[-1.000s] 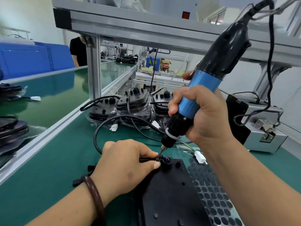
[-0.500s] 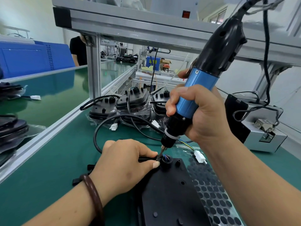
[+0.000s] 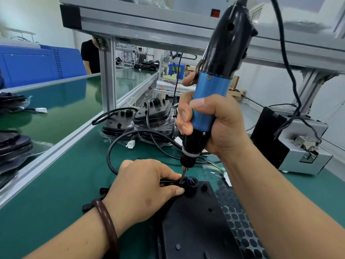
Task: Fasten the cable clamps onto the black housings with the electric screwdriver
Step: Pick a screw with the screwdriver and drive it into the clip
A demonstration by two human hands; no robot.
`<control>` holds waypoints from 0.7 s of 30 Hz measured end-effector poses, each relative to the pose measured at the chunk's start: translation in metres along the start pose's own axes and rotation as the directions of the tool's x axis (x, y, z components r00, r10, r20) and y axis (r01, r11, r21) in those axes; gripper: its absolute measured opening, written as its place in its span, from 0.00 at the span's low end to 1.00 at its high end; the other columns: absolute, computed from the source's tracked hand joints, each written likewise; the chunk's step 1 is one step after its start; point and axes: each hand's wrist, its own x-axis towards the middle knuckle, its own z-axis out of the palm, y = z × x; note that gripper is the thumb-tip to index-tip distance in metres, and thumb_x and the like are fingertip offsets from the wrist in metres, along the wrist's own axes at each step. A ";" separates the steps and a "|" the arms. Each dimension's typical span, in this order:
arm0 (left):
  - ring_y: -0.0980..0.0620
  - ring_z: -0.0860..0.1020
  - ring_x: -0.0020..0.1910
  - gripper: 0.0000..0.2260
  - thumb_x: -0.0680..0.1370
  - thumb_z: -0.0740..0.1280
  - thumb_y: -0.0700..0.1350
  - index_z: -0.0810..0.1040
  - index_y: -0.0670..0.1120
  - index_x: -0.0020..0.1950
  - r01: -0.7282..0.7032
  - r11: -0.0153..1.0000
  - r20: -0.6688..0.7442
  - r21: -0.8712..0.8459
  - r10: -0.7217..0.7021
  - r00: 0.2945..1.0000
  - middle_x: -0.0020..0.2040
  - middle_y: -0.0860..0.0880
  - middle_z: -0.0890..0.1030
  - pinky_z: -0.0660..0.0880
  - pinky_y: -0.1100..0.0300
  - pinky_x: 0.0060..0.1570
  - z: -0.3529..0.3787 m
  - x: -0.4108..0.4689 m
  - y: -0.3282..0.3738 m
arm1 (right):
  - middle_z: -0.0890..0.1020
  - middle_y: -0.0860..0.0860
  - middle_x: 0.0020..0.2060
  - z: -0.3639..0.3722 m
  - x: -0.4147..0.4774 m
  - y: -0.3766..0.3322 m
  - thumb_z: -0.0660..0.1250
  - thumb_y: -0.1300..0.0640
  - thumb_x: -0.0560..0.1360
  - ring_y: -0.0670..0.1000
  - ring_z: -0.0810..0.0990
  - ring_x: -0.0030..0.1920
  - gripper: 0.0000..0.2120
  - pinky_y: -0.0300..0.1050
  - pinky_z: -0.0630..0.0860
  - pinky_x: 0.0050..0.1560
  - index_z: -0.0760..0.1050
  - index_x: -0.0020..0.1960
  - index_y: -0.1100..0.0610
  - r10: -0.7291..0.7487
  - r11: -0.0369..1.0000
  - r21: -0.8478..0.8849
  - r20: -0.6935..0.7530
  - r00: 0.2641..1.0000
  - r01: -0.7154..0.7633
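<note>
Our right hand (image 3: 220, 126) wraps tight round the blue electric screwdriver (image 3: 212, 94), bit down on the cable clamp (image 3: 168, 182) — our left hand (image 3: 143, 186) pinches that clamp at the far end of the black housing (image 3: 196, 221), flat on the green bench (image 3: 65, 184).

A housing (image 3: 196, 227) lay on the desk (image 3: 61, 193) nearest the worker. The left hand (image 3: 141, 189) held a cable clamp (image 3: 169, 182) at its far left corner, beneath the near-upright electric screwdriver (image 3: 211, 101) in the right hand (image 3: 220, 128). Stacked housings (image 3: 155, 116) sat behind, a looped cable (image 3: 108, 154) between, and a metal box (image 3: 308, 157) to the right.
</note>
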 end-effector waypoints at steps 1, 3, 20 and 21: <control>0.64 0.76 0.45 0.11 0.67 0.71 0.64 0.80 0.67 0.48 0.000 1.000 0.000 0.004 0.000 1.000 0.35 0.67 0.75 0.68 0.56 0.60 0.000 0.000 0.000 | 0.72 0.55 0.25 0.000 0.000 0.000 0.64 0.63 0.61 0.51 0.69 0.21 0.17 0.41 0.70 0.29 0.70 0.50 0.62 -0.004 1.000 0.000 0.000 1.000 0.004; 0.64 0.75 0.45 0.11 0.67 0.71 0.64 0.80 0.67 0.49 -0.001 1.000 0.003 0.012 0.001 1.000 0.35 0.67 0.75 0.68 0.56 0.61 0.000 0.000 0.000 | 0.72 0.55 0.24 0.000 0.000 0.000 0.64 0.63 0.61 0.51 0.69 0.21 0.17 0.40 0.70 0.29 0.69 0.49 0.62 -0.010 1.000 -0.001 0.001 1.000 0.010; 0.61 0.76 0.51 0.11 0.67 0.71 0.64 0.80 0.68 0.49 0.006 1.000 0.034 -0.018 -0.005 0.999 0.44 0.66 0.80 0.68 0.56 0.62 0.000 -0.001 -0.001 | 0.72 0.55 0.25 0.000 -0.001 0.002 0.63 0.63 0.61 0.51 0.69 0.22 0.20 0.40 0.70 0.29 0.68 0.54 0.62 0.016 0.999 0.031 0.066 0.998 -0.018; 0.61 0.76 0.52 0.11 0.67 0.71 0.64 0.80 0.68 0.49 0.006 1.000 0.034 -0.022 -0.006 0.999 0.44 0.66 0.80 0.68 0.56 0.62 0.000 -0.001 -0.001 | 0.72 0.55 0.25 0.000 -0.001 0.002 0.63 0.63 0.61 0.51 0.69 0.22 0.20 0.40 0.70 0.29 0.68 0.54 0.62 0.018 0.999 0.035 0.061 0.998 -0.020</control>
